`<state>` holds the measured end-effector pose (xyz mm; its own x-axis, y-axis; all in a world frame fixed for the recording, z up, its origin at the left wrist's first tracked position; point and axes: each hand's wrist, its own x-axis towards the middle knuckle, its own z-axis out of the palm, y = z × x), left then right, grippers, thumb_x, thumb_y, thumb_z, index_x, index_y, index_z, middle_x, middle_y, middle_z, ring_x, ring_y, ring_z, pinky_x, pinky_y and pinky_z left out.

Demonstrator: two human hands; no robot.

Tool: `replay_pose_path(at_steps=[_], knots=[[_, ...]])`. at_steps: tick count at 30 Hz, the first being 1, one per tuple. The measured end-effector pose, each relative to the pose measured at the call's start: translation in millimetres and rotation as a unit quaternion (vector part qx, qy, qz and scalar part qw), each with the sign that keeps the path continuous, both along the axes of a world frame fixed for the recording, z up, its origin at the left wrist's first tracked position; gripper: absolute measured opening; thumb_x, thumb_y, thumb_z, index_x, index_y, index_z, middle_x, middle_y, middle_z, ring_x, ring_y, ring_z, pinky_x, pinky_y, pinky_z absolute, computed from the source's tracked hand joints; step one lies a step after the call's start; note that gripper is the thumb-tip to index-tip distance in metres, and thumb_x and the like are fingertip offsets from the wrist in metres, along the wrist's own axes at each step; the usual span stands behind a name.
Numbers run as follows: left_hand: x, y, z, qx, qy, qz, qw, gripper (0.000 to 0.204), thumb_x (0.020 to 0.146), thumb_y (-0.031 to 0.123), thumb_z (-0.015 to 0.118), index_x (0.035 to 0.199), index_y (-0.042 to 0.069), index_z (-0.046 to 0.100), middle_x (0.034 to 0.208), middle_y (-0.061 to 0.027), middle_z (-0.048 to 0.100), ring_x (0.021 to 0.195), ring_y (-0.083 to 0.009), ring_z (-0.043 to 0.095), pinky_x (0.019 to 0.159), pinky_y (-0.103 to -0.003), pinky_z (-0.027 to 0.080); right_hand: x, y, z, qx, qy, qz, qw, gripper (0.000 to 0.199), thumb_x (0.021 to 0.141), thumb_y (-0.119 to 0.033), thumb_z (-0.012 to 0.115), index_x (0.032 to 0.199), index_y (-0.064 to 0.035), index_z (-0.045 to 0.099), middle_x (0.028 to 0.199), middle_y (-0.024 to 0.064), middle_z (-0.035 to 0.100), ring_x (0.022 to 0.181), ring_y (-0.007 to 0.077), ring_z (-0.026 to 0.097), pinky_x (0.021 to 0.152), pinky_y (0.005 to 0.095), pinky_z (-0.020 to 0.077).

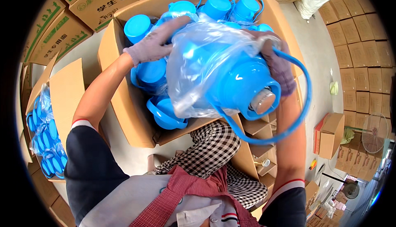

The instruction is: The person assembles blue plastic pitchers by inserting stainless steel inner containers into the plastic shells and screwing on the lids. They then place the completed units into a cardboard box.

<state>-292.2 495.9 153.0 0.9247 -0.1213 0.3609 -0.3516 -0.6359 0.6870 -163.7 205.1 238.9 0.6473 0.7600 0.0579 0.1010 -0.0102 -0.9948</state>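
In front of me a blue vacuum flask [243, 76] is tilted, partly inside a clear plastic bag [192, 68]. Its mouth with a silvery stopper [263, 100] points to the lower right. A blue loop handle [307, 91] swings out around it, slightly blurred. My right hand [281, 64], in a greyish-purple glove, is closed on the flask's side and the bunched bag, its fingertips partly hidden. My left hand [152, 44], gloved too, has its fingers stretched out and thumb apart at the bag's left edge. Below both hands, an open carton [123, 99] holds several blue flasks [138, 27].
A second carton [68, 99] with bagged blue parts [47, 140] stands at the left. By my right knee is a divided carton [247, 157]. Stacked printed cartons [119, 4] rise behind; more boxes [357, 58] line the right. A fan [350, 189] stands lower right.
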Motion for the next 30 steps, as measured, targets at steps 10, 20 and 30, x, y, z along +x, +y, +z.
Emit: replay_pose_path(at_steps=[10, 20, 30], knots=[[-36.9, -55.3, -37.4, 0.126, -0.108, 0.061, 0.984, 0.043, 0.077, 0.031, 0.067, 0.111, 0.005, 0.059, 0.111, -0.0158, 0.059, 0.103, -0.0343, 0.057, 0.089, -0.045, 0.046, 66.1, 64.1, 32.9, -0.209, -0.211, 0.154, 0.942, 0.040, 0.085, -0.040, 0.068, 0.108, -0.0068, 0.067, 0.101, 0.0083, 0.067, 0.092, 0.0181, 0.064, 0.082, 0.0326, 0.0524], [-54.1, -88.9, -39.0, 0.206, -0.064, -0.023, 0.976, 0.028, 0.083, 0.026, 0.060, 0.104, 0.009, 0.063, 0.102, -0.0143, 0.061, 0.094, -0.0349, 0.059, 0.085, -0.048, 0.046, 59.9, 62.3, 39.0, -0.226, -0.211, 0.173, 0.935, 0.040, 0.087, -0.038, 0.067, 0.109, -0.0050, 0.067, 0.100, 0.0070, 0.067, 0.090, 0.0152, 0.063, 0.079, 0.0307, 0.0517], [-67.6, -114.6, -47.1, 0.301, 0.116, 0.000, 0.946, 0.033, 0.081, 0.027, 0.059, 0.109, 0.012, 0.064, 0.111, -0.0101, 0.063, 0.104, -0.0321, 0.056, 0.094, -0.047, 0.040, 70.7, 60.8, 53.9, -0.226, -0.199, 0.172, 0.938, 0.040, 0.088, -0.036, 0.065, 0.110, -0.0033, 0.066, 0.098, 0.0057, 0.067, 0.088, 0.0122, 0.062, 0.077, 0.0289, 0.0510]])
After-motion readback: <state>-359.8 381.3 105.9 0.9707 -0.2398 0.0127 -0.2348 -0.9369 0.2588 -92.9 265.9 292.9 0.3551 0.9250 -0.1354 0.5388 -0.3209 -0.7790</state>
